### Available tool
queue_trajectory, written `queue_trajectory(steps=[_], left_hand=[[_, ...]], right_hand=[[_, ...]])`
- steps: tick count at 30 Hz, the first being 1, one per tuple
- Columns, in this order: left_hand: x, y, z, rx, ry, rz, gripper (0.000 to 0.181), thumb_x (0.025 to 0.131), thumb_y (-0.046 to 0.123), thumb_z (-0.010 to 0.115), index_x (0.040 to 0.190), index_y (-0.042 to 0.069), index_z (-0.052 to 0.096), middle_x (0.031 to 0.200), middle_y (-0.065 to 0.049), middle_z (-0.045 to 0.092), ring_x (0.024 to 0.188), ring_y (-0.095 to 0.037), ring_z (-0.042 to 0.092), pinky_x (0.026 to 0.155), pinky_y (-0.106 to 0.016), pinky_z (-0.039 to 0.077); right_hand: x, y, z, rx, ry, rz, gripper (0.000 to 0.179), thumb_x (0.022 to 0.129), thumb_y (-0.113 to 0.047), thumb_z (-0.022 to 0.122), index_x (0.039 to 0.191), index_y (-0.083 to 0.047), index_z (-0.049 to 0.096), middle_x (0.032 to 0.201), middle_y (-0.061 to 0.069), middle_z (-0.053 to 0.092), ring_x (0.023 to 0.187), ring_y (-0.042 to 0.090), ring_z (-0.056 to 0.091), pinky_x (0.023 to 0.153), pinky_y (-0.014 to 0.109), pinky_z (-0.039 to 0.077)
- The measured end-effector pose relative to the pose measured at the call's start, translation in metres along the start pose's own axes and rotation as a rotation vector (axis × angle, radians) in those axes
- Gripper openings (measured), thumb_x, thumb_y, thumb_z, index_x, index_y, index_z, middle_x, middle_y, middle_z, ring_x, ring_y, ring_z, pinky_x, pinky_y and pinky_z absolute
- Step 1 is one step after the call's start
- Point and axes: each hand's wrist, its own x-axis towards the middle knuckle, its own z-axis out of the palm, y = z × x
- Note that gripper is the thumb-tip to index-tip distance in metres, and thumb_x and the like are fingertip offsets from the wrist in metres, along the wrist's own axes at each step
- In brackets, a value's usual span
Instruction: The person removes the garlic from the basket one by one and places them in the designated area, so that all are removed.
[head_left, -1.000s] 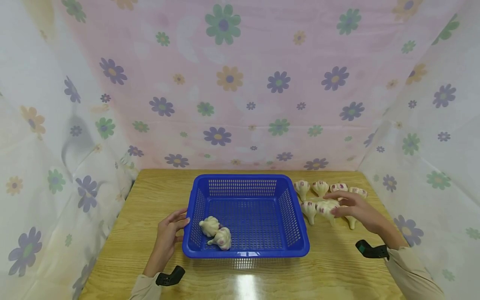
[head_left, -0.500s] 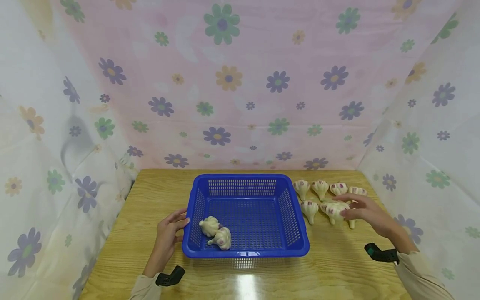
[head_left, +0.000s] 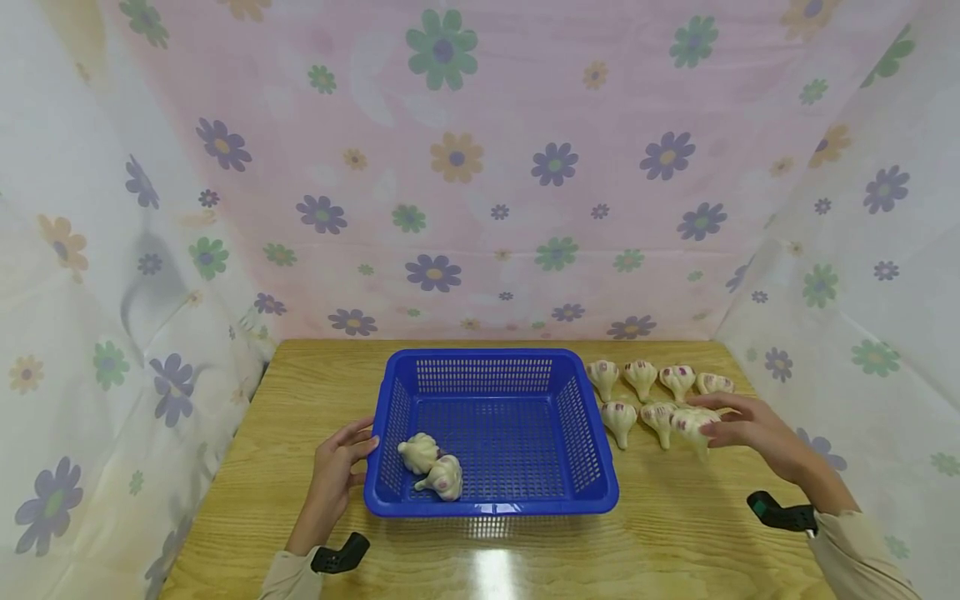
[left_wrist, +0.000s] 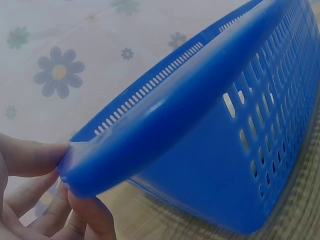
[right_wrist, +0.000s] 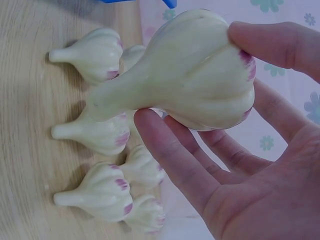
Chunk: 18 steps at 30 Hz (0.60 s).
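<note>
My right hand (head_left: 757,433) holds a garlic bulb (right_wrist: 200,75) between thumb and fingers, its stem pointing away from the palm in the right wrist view. It hangs over the right end of the near row of garlic, overlapping that row in the head view. Under it in the right wrist view lie more bulbs, such as one garlic bulb (right_wrist: 97,192) with purple marks. My left hand (head_left: 336,467) pinches the rim of a blue plastic basket (left_wrist: 150,130), thumb on top and fingers beneath. Inside the basket, two garlic bulbs (head_left: 442,477) lie at the near left corner.
To the right of the basket, garlic bulbs stand in two rows on the wooden table (head_left: 660,533); the far row includes a garlic bulb (head_left: 640,379) close to the back edge. Flowered cloth (head_left: 495,167) hangs behind and at both sides.
My right hand has moved to the right along the near row with its garlic bulb, uncovering bulbs it overlapped before. The left hand and basket have stayed put.
</note>
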Motion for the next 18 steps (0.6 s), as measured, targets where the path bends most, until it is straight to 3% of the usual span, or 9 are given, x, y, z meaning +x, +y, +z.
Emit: queue_trajectory(steps=[18], left_hand=[[-0.003,0.004,0.001,0.014,-0.010,-0.007,0.055,0.071,0.030,0.079,0.123,0.022,0.062,0.116,-0.011,0.059,0.091,-0.024,0.065,0.068,-0.043,0.056]], right_hand=[[-0.017,0.018,-0.025,-0.027,0.068,0.063,0.039,0.099,-0.009,0.048,0.134,0.007,0.042,0.119,-0.023,0.048,0.093,0.003,0.060,0.072,0.037,0.055]])
